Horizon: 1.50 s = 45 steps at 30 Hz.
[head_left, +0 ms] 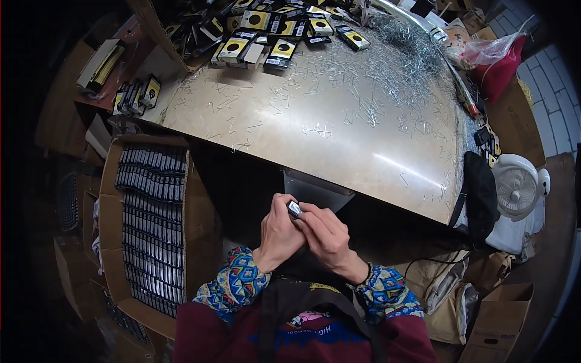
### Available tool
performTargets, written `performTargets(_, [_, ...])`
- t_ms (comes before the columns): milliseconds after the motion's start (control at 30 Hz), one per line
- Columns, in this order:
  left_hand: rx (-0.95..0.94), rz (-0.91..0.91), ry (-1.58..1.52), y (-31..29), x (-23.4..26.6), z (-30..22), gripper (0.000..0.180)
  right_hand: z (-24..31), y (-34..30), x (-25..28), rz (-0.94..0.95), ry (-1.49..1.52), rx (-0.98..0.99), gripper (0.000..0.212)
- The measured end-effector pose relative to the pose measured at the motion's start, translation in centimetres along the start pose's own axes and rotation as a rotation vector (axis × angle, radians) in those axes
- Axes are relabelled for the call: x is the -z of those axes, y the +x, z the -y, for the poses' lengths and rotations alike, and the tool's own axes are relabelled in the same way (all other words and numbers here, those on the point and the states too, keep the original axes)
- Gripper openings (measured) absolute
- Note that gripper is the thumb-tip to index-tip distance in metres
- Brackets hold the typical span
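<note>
Before the table, the left hand and right hand hide most of a small dark item from us; at its far side, we see the pile of boxes cut off.

Wears a maroon top, printed at the chest with a pink figure and blue lettering. Bears in front a black apron with broad dark straps and a yellow print farther out. Shows gathered, geometric-patterned cuffs, left cuff and right cuff, in blue, yellow, red and white.
</note>
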<state>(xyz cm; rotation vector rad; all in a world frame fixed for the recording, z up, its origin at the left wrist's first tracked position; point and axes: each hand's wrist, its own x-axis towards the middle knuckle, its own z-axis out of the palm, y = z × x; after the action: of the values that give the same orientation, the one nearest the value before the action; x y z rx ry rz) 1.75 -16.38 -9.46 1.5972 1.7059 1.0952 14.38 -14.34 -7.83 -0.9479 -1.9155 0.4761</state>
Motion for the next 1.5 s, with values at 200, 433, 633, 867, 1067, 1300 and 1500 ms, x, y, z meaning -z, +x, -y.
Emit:
performTargets(200, [-0.297, 0.023, 0.045, 2.9, 1.4, -2.7, 0.071, -4.2, 2.8, 5.9, -0.105, -0.233, 0.177, 0.021])
performTargets(433, [-0.299, -0.157, -0.051, 5.9, 0.4, -1.4, 0.043, -7.1, 5.2, 7.0, -0.126, -0.031, -0.196, 0.036])
performTargets(633, [-0.103, -0.05, -0.113, 11.0, 6.0, -2.0, 0.032, -4.7, 7.0, 2.8, 0.023, 0.189, -0.242, 0.038])
performTargets(867, [0.025, -0.658, 1.122, 20.3, 22.4, 11.7, 0.037, -4.5, 7.8, -0.3, 0.438, -0.312, 0.12, 0.049])
performTargets(1067, [-0.419, -0.34, 0.7, 26.1, 13.4, 5.7, 0.053, -7.9, 15.0, -6.2, 0.491, -0.515, 0.198, 0.05])
performTargets(1300, [0.015, -0.155, 0.727, 31.3, 10.9, 2.8, 0.058, -16.3, 17.4, 0.8, 0.394, -0.799, 0.025, 0.053])
performTargets(1500, [-0.156, -0.134, 0.855, 27.3, 12.2, 2.7, 0.063, -16.2, 12.0, 7.1, 0.522, -0.686, -0.111, 0.052])
